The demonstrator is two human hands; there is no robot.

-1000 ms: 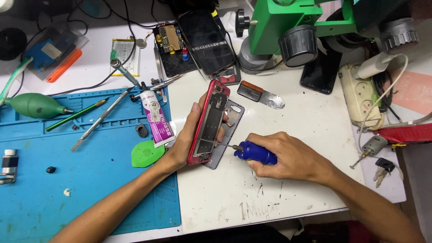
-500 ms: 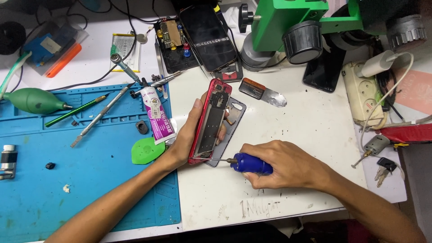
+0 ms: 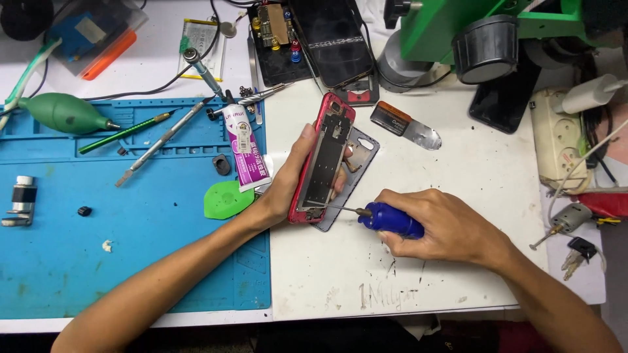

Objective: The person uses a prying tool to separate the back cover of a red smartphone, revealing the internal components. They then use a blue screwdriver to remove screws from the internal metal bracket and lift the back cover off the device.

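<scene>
Head view looks down on a white surface, and every place below is told from the red phone frame at its middle. Nearest the person, just right of the frame's lower end, the right hand wraps closed around a blue-handled screwdriver, its thin shaft lying nearly level and pointing left, tip at the frame's bottom corner. Left hand clamps the frame from its left edge, thumb along the rim and fingers behind, apparently to steady it tilted against the driver's push. The frame's long axis runs from that lower end up and slightly right, away from the person; its open inside faces right. A grey back plate lies under it, touching. Just left sit a white glue tube and a green pick on the blue mat. Farther, beyond the frame's top end, lie a dark phone and a green microscope stand.
</scene>
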